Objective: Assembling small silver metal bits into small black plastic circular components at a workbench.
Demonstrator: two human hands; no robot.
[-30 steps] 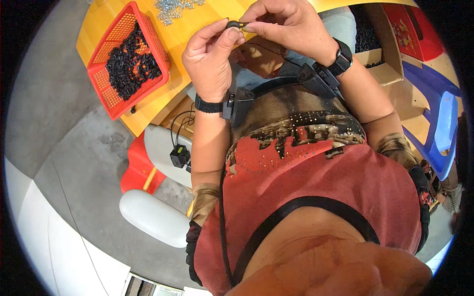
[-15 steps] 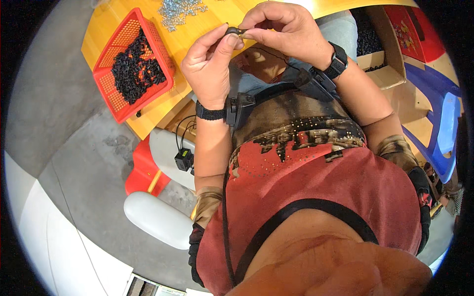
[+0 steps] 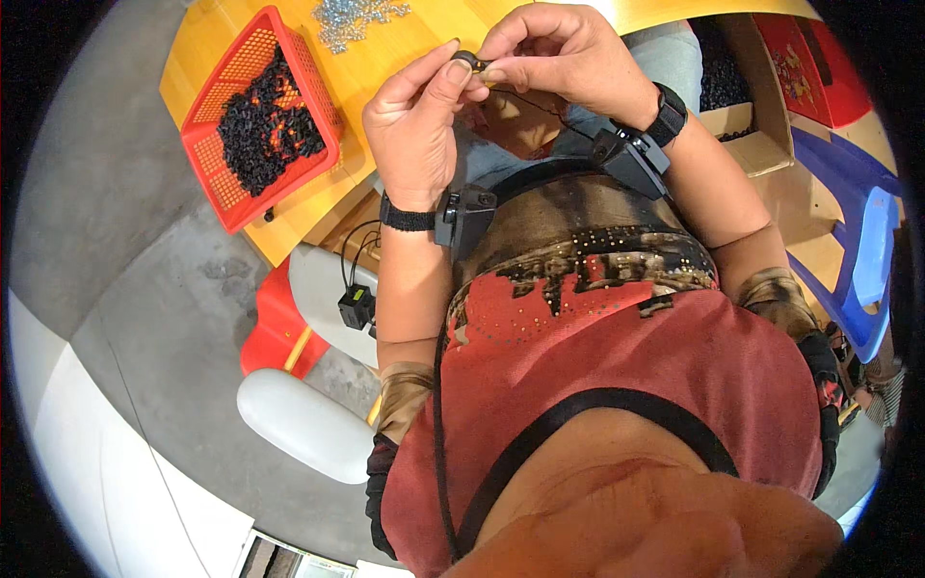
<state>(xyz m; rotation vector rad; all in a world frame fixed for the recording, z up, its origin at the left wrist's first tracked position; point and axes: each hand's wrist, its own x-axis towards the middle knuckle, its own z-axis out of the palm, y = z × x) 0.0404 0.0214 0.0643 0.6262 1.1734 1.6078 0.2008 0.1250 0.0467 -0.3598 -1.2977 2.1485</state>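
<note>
A small black round part is pinched between the thumb and fingers of my left hand, above the table's near edge. My right hand meets it from the right, thumb and forefinger pressed together at the part's side. Whatever sits between those right fingertips is mostly hidden and too small to name. A dark wristband with a black box is on each wrist.
On the yellow table, a red plastic basket holds many small black pieces. Clear, bluish small pieces lie in a pile beyond. At right are a cardboard box of black pieces and a blue plastic stool.
Both hands have shifted slightly to the right. The black part has turned, so more of its round face shows. My right wrist has rotated a little.
</note>
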